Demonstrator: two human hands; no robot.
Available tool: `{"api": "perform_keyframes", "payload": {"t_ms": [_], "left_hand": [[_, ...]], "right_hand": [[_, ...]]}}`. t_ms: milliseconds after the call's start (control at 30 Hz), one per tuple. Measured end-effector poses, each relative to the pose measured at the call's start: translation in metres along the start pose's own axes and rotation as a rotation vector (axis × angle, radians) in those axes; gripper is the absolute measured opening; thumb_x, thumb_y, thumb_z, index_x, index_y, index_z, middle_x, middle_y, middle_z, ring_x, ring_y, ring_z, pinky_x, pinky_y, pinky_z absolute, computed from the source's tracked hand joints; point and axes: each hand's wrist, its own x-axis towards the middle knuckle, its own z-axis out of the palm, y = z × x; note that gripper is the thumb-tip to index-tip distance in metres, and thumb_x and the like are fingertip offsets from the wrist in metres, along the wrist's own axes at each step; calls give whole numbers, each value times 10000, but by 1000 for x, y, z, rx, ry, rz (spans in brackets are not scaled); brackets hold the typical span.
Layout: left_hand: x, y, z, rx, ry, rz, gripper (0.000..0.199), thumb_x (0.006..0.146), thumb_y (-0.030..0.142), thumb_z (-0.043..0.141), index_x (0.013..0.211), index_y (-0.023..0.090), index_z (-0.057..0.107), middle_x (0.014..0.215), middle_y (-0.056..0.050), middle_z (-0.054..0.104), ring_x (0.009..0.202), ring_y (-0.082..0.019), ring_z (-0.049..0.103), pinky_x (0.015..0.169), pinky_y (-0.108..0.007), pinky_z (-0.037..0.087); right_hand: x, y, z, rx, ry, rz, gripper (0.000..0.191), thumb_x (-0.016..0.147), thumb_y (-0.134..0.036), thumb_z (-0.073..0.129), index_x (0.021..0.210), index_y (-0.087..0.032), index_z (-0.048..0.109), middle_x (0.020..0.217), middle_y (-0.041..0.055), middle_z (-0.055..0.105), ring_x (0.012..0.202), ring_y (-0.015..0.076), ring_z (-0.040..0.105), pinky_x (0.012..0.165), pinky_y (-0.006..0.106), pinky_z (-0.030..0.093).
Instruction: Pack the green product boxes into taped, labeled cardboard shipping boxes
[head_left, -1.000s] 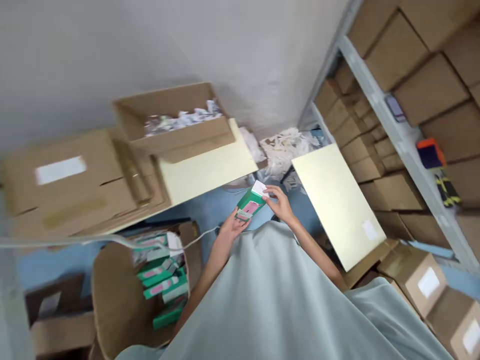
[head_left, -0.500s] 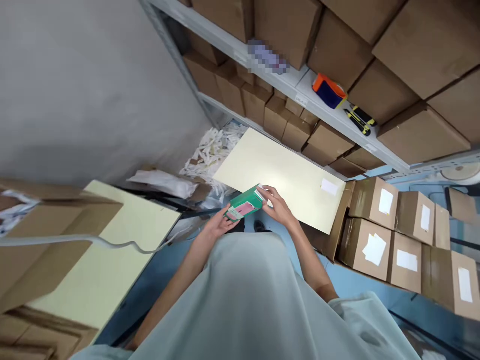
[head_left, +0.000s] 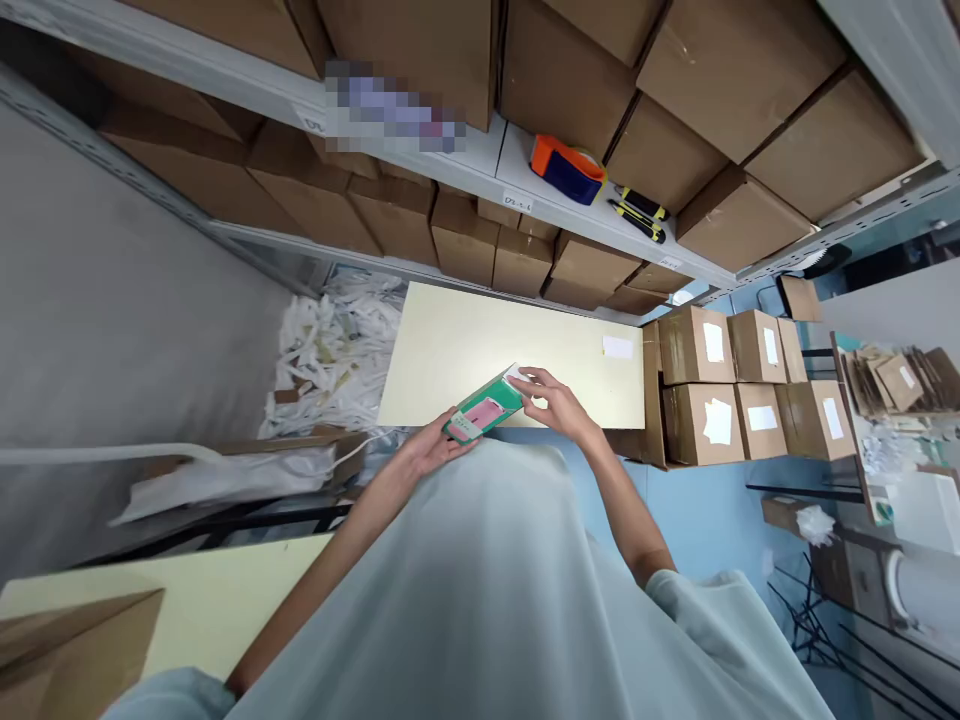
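Green carton [head_left: 482, 411] grasped in left hand [head_left: 435, 446] | white end [head_left: 515, 371] touched by right hand [head_left: 553, 402], grip unclear | bench [head_left: 457, 330] seen beyond

A white slip [head_left: 617, 347] lies near the right end of the pale bench [head_left: 465, 340] before me. The grey shelf [head_left: 480, 155] beyond bears cartons [head_left: 570, 90], an orange-and-blue holder [head_left: 568, 172] and two black-and-yellow tools [head_left: 637, 214]. Another bench [head_left: 225, 580], lower left, carries a carton [head_left: 97, 650].

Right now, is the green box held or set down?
The green box is held: the left hand supports its lower end, and the right hand touches its white end.
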Motion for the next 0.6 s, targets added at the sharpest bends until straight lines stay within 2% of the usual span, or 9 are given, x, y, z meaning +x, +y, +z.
{"api": "perform_keyframes", "payload": {"t_ms": [100, 200, 367, 500, 600], "left_hand": [[1, 14, -4, 21, -13, -18, 394, 1161, 281, 632, 1532, 149, 660, 1091, -154, 870, 913, -282, 870, 901, -436, 756], [3, 19, -3, -17, -71, -21, 445, 1148, 283, 653, 1583, 192, 628, 1188, -150, 868, 989, -279, 878, 992, -472, 748], [2, 26, 3, -15, -166, -29, 463, 1177, 354, 600, 1608, 186, 614, 1250, -160, 867, 1080, -280, 875, 1068, -485, 724], [-1, 42, 1, 49, -205, 6, 402, 1192, 429, 570, 1476, 176, 704, 1207, -171, 880, 1111, -294, 872, 1049, -474, 715], [-3, 55, -4, 97, -156, 99, 335, 1178, 411, 614, 1364, 163, 742, 1178, -169, 881, 1055, -283, 873, 1009, -468, 714]], "right_hand": [[12, -17, 2, 19, 17, 24, 496, 1146, -296, 626, 1620, -374, 750, 1746, 88, 609, 1491, 282, 705, 1266, 457, 598], [20, -39, 5, 36, 66, 51, 437, 1142, -426, 715, 1569, -372, 791, 1768, 85, 595, 1541, 301, 672, 1300, 473, 576], [32, -75, 12, -3, 235, 156, 367, 1177, -465, 661, 1484, -347, 824, 1692, 95, 659, 1536, 287, 683, 1301, 454, 576], [38, -88, 9, 7, 305, 197, 320, 1148, -505, 686, 1346, -287, 812, 1585, 131, 711, 1404, 273, 754, 1154, 426, 670], [39, -91, -3, 23, 274, 193, 311, 1125, -537, 685, 1265, -276, 782, 1595, 138, 704, 1347, 268, 772, 1026, 405, 720]]}}
